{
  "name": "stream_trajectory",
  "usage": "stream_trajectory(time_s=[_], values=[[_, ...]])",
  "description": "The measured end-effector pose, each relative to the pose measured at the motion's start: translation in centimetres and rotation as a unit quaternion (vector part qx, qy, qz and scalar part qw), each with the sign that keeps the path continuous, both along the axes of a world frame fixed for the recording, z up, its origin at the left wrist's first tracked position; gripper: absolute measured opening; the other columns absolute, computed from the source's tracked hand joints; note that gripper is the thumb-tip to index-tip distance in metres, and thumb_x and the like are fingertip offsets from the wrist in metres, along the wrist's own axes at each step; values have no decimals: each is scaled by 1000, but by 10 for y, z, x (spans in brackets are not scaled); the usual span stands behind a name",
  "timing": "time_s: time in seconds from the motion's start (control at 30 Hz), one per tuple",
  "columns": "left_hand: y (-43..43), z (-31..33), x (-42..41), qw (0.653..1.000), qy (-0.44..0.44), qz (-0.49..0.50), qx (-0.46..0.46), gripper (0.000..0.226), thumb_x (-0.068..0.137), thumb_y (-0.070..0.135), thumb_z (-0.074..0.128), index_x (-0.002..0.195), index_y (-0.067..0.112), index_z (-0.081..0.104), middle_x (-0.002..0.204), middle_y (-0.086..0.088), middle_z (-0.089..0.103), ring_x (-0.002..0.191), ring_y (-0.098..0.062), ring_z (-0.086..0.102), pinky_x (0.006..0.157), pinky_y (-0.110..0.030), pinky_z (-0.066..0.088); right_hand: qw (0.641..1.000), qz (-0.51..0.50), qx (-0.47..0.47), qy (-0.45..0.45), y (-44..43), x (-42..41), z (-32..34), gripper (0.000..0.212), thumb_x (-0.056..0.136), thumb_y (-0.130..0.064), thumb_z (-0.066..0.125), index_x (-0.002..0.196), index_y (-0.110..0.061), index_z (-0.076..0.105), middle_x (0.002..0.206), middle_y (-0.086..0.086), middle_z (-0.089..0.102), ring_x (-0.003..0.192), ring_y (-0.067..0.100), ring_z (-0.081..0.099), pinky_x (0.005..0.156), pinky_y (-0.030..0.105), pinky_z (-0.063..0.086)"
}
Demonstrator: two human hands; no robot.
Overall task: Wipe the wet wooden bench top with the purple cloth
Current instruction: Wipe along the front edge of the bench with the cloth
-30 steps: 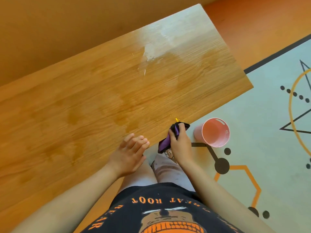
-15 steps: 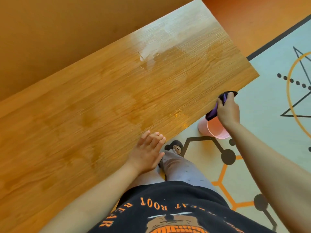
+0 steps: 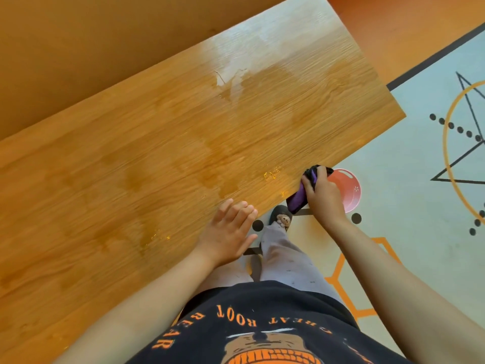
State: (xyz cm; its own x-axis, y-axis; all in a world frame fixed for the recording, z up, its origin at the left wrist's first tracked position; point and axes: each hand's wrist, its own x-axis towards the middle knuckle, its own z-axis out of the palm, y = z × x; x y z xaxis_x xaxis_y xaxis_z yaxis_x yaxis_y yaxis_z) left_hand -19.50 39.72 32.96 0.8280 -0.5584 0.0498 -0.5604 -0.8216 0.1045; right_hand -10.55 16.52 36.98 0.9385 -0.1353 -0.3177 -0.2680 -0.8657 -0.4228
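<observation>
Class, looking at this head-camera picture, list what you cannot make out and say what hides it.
- Head view: purple cloth, bunched in the right hand; its full size is hidden.
- Head view: pink cup, partly covered by that hand.
- Head view: bench top, left end cut off by the frame edge.

Person, worn items as seen from above.
Black top [image 3: 262,306] with arched orange lettering and a brown-and-orange face print; pale grey speckled trousers [image 3: 286,261]; dark slipper [image 3: 275,214] with a small bear figure; left hand [image 3: 231,229] and right hand [image 3: 325,195] bare.
</observation>
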Motion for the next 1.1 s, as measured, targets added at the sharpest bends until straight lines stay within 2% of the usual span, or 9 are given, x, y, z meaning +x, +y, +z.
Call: stream_trajectory(time_s=[0.13,0.23,0.37,0.5,0.6,0.73,0.9,1.1], values=[[0,1,-1,1000,-1,2,4,55,89,50,35,126,11,45,124,-5,40,121,-24,39,110,-42,19,998,-67,-2,-5,-27,25,5,28,99,-27,43,110,-1,41,75,17,54,66,34,52,54,36,35],[1,2,1,1000,-6,2,17,55,89,51,36,126,11,44,124,-5,42,121,-24,40,111,-41,16,995,-101,15,2,-52,53,10,28,100,-26,41,114,-2,40,85,17,53,74,31,50,62,35,36],[1,0,0,999,-5,4,32,57,89,53,39,127,11,44,125,-5,43,122,-24,40,112,-40,14,997,-76,21,20,-78,72,12,28,99,-28,42,113,-3,40,87,17,53,76,31,51,63,34,35],[-10,15,3,999,1,42,34,49,88,50,41,120,14,50,115,-5,53,115,-23,46,109,-41,21,998,-29,50,22,-93,73,9,26,99,-29,44,107,-5,40,80,16,53,73,32,50,62,37,38],[-63,31,22,997,-16,79,-3,48,87,45,44,121,12,48,114,-5,51,111,-23,46,108,-41,24,997,-24,67,3,-106,76,6,26,99,-27,44,108,-3,41,78,16,53,69,31,49,58,35,35],[-170,40,83,996,-18,82,-41,55,87,40,46,131,9,39,129,-6,41,124,-22,39,111,-41,23,995,-45,79,-28,-141,102,3,27,99,-26,44,110,-1,41,80,18,55,71,35,55,57,34,36],[-252,37,168,992,17,128,-13,60,89,39,42,138,6,36,141,-9,45,134,-24,35,114,-42,20,996,-42,63,-41,-190,143,-2,29,99,-29,44,112,-3,41,85,23,60,75,39,59,57,35,38],[-283,26,218,987,50,148,44,59,90,41,33,137,7,41,139,-8,48,132,-24,41,115,-42,16,993,-46,100,-44,-217,161,-2,27,99,-28,45,109,-3,41,82,18,58,75,39,58,58,34,35]])
